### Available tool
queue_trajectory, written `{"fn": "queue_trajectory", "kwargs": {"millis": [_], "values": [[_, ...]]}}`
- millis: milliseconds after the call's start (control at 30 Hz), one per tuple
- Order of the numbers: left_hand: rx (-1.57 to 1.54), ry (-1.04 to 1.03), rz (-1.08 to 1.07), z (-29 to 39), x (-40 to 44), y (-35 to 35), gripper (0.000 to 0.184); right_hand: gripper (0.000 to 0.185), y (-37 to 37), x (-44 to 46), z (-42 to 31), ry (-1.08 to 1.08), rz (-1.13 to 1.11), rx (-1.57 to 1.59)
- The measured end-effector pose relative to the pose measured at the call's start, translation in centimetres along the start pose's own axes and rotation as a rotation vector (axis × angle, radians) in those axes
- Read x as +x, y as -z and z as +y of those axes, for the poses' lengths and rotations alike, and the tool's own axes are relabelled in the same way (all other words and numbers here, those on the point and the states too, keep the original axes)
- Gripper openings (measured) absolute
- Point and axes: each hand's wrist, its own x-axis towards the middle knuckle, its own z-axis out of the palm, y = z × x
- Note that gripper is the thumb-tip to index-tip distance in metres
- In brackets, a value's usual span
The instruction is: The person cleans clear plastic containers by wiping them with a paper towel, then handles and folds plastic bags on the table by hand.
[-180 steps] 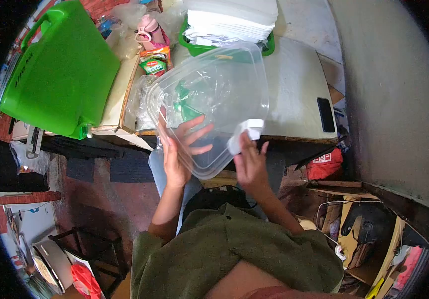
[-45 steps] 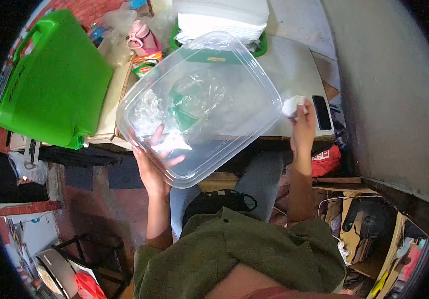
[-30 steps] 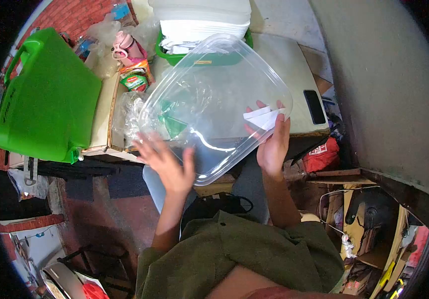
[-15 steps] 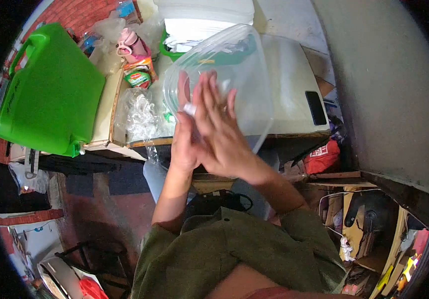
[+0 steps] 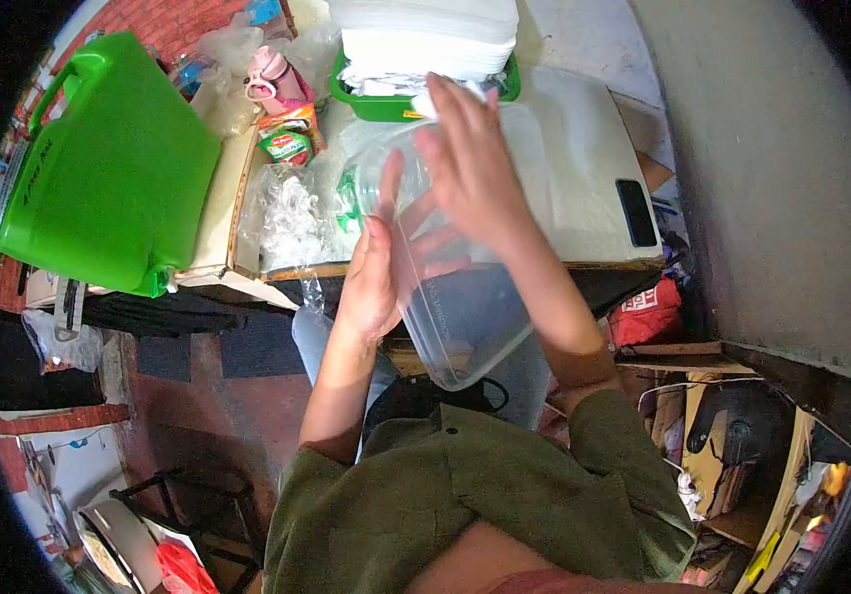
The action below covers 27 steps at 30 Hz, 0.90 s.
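Observation:
My left hand (image 5: 374, 282) grips a clear plastic lid (image 5: 465, 307) with rounded corners and embossed lettering. The thumb lies on the near side, and the other fingers show through the plastic behind it. Tilted, the lid hangs over the table's front edge. My right hand (image 5: 475, 173) is raised above the lid's far part, with a small white piece (image 5: 427, 105) at its fingertips; whether it is paper or cloth I cannot tell. Just beyond these fingers is a green tray (image 5: 371, 107) holding white scraps and a stack of translucent white lids (image 5: 425, 45).
A large green jug (image 5: 109, 168) stands at the left. Near it are a pink bottle (image 5: 275, 79), a tomato paste pouch (image 5: 287, 148) and a clear bag of white scraps (image 5: 290, 218). A black phone (image 5: 635, 212) lies on the table's right side, near the wall (image 5: 762, 178).
My right hand has moved away and up from the left hand with the white piece. The lid has swung down toward my body, uncovering more of the green tray.

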Motion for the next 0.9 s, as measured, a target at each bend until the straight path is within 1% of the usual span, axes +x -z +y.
{"fn": "queue_trajectory", "kwargs": {"millis": [33, 100, 133, 167, 233, 267, 300, 333, 367, 400, 433, 467, 500, 567, 600, 633, 667, 700, 733, 767, 800, 900], "values": [[0.0, -0.003, -0.002, -0.2, 0.0, 0.1, 0.086, 0.058, 0.2, 0.0, 0.1, 0.003, 0.001, -0.002], [0.089, 0.012, 0.011, -1.0, 0.1, 0.2, 0.084, 0.053, 1.0, 0.2, -0.2, -0.07, -0.237, 0.046], [0.129, -0.008, 0.066, -2.1, 0.2, 0.8, 0.085, 0.046, -0.1, -0.7, -1.6, 0.095, -0.049, 0.019], [0.126, -0.006, 0.062, -2.7, 0.0, 1.1, 0.085, 0.046, 0.1, -1.1, -2.1, 0.092, -0.048, 0.015], [0.199, -0.067, 0.106, -2.7, -0.5, 1.2, 0.086, 0.039, 0.7, -1.1, -3.0, 0.273, -0.044, 0.054], [0.225, -0.086, 0.12, -2.5, -0.7, 1.1, 0.087, 0.035, 1.0, -1.2, -2.1, 0.214, -0.033, 0.046], [0.166, -0.099, 0.041, -1.6, -1.0, 0.6, 0.087, 0.035, 1.2, -1.0, -0.5, 0.214, -0.033, 0.045], [0.108, -0.114, -0.038, -1.0, -1.2, 0.3, 0.088, 0.033, 1.4, -0.7, 1.4, 0.157, 0.048, -0.026], [0.108, -0.117, -0.038, -1.2, -1.3, 0.4, 0.088, 0.03, 1.5, -0.4, 2.9, 0.102, 0.128, -0.098], [0.154, -0.135, -0.07, -1.5, -1.3, 0.6, 0.089, 0.03, 1.7, -0.4, 4.1, 0.106, 0.129, -0.099], [0.197, -0.152, -0.1, -1.8, -1.4, 0.5, 0.091, 0.027, 1.9, -0.3, 4.9, 0.015, 0.113, -0.045], [0.147, -0.12, -0.086, -2.1, -1.5, 0.1, 0.099, 0.025, 2.0, -0.2, 5.5, -0.072, 0.098, 0.008], [0.148, -0.124, -0.088, -2.2, -1.6, 0.4, 0.099, 0.025, 2.2, -0.1, 5.4, -0.068, 0.099, 0.007], [-0.047, -0.067, -0.208, -2.1, -1.9, 1.8, 0.106, 0.019, 2.6, -0.2, 4.9, 0.069, 0.09, -0.02], [-0.084, 0.02, -0.269, -0.7, -1.9, 2.0, 0.115, 0.019, 2.8, -0.2, 4.2, 0.069, 0.091, -0.02], [-0.086, 0.021, -0.266, 0.6, -1.9, 2.7, 0.115, 0.016, 2.8, -0.3, 3.2, 0.244, 0.012, -0.091], [-0.013, 0.133, -0.265, 1.9, -1.8, 3.5, 0.109, 0.012, 2.7, -0.4, 2.2, 0.419, -0.07, -0.16], [0.062, 0.244, -0.262, 2.8, -1.7, 3.7, 0.103, 0.012, 2.3, -0.7, 0.9, 0.42, -0.073, -0.154], [0.257, 0.279, -0.225, 3.5, -1.5, 3.3, 0.09, 0.013, 1.8, -0.9, -0.4, 0.524, -0.124, -0.136], [0.261, 0.278, -0.217, 3.1, -1.0, 4.4, 0.09, 0.013, 1.2, -0.9, -1.3, 0.627, -0.174, -0.117], [0.636, 0.075, -0.445, 3.1, 0.0, 5.1, 0.083, 0.013, 0.9, -0.8, -1.6, 0.63, -0.171, -0.111], [0.87, 0.042, -0.238, 2.2, -0.7, 3.6, 0.067, 0.018, 0.2, -0.9, -1.5, 0.654, -0.112, -0.114]]}}
